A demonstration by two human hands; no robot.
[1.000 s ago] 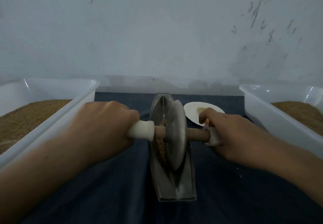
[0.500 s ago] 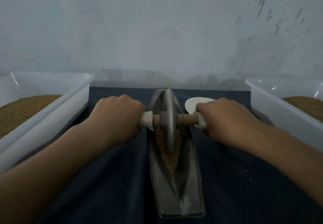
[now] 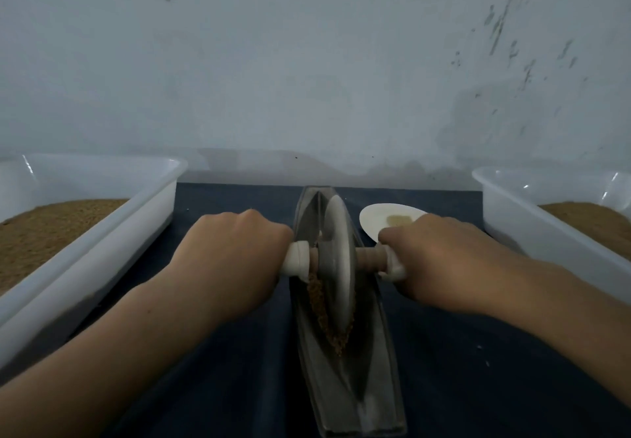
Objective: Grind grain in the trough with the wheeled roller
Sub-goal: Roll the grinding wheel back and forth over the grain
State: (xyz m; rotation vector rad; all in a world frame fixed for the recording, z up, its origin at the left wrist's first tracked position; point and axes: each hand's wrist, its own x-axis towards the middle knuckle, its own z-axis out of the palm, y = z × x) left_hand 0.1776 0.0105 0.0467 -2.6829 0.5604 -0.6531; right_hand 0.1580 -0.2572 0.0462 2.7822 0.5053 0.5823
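Wheeled roller sits between left hand and right hand, both gripping its handles (fingers curled). Axle lies crosswise over trough.

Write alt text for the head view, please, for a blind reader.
The left hand and right hand hold the wheeled roller by its handles, its disc standing in a trough of grain on dark cloth. A left tub and right tub of grain flank it; a white dish lies beyond the right hand.
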